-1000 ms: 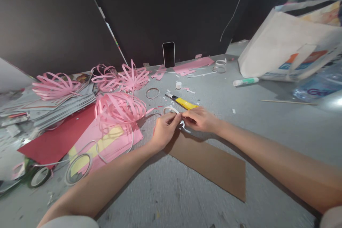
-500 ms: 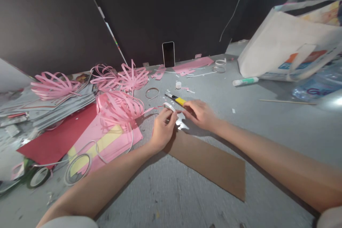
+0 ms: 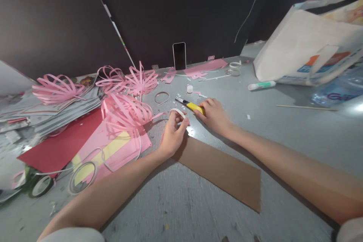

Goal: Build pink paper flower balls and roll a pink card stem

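Pinching hand: our left hand (image 3: 173, 134) has its thumb and fingers closed on a curled white strip (image 3: 177, 111), probably gripped near one end so the curve stays free.
Right hand: ours (image 3: 214, 116) touches the handle end of the yellow cutter (image 3: 194, 107); we cannot tell whether its fingers have closed around it.
Cutter: lying on the table (image 3: 159, 204) just beyond the strip, its blade end pointing away from us, likely for safety.
Cardboard: a flat brown piece (image 3: 221, 170) between our forearms, perhaps as a mat.
Phone: upright (image 3: 179, 56) against the dark wall (image 3: 198, 7), presumably so we can see its screen.
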